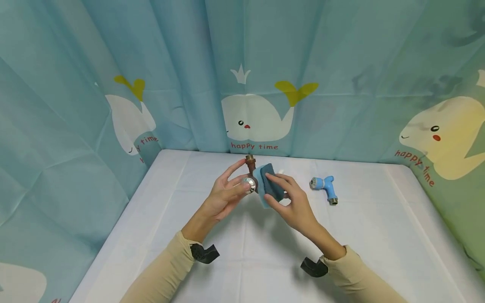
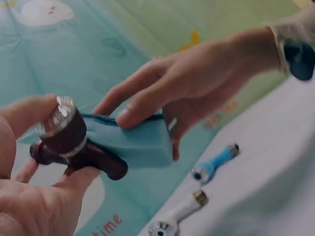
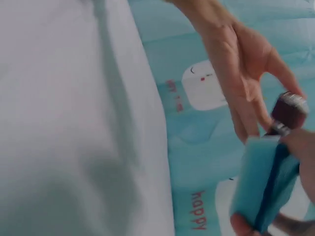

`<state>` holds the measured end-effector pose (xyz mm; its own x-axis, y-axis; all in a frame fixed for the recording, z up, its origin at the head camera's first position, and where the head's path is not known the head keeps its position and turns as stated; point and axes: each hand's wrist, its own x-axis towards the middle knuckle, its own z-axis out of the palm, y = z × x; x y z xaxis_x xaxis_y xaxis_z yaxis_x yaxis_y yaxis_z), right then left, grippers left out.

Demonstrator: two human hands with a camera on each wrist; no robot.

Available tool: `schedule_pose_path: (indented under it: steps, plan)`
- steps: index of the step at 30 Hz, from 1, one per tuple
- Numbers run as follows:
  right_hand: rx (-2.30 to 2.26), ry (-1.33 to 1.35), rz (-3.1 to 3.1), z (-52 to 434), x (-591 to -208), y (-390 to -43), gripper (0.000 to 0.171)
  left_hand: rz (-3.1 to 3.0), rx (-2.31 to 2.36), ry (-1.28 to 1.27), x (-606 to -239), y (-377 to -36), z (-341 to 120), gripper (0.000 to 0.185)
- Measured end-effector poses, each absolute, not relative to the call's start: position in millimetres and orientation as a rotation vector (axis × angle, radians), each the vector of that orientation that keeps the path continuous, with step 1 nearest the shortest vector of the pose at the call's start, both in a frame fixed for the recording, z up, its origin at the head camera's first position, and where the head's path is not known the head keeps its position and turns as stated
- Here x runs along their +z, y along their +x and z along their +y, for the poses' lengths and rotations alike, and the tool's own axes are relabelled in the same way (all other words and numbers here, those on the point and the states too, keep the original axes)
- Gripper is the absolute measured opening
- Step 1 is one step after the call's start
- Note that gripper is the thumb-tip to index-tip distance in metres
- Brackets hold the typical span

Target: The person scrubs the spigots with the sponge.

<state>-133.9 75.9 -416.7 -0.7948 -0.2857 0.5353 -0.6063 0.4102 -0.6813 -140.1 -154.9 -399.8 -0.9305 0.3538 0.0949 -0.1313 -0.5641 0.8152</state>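
Note:
In the head view, my left hand (image 1: pixel 221 195) holds up a dark reddish-brown tap (image 1: pixel 251 166) with a brass threaded end and a silver-capped knob. The left wrist view shows the thumb on the knob and fingers under the tap body (image 2: pixel 106 160). My right hand (image 1: pixel 297 208) grips a light-blue sponge (image 1: pixel 260 185) by its sides, its dark-blue scouring layer facing the right palm. The sponge (image 2: pixel 142 147) lies against the tap's side. Part of the tap is hidden behind the sponge (image 3: pixel 253 172) in the right wrist view.
To the right on the white tabletop (image 1: pixel 212 269) lies a light-blue tap (image 1: pixel 326 185). A white tap (image 2: pixel 184 211) lies near it, mostly behind my right hand in the head view. A blue curtain (image 1: pixel 182 63) with whale prints hangs behind the table.

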Motion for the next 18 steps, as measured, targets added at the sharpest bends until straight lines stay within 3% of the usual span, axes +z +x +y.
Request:
schedule_pose_path:
  steps: [10, 18]
  plan:
    - [1.244, 0.673, -2.322, 72, -423, -133, 0.052, 1.389, 2.616, 0.289, -402, -141, -150, 0.074]
    - [1.079, 0.841, -2.359, 84, -417, -141, 0.051, 1.619, 2.498, 0.347, -409, -142, -154, 0.072]
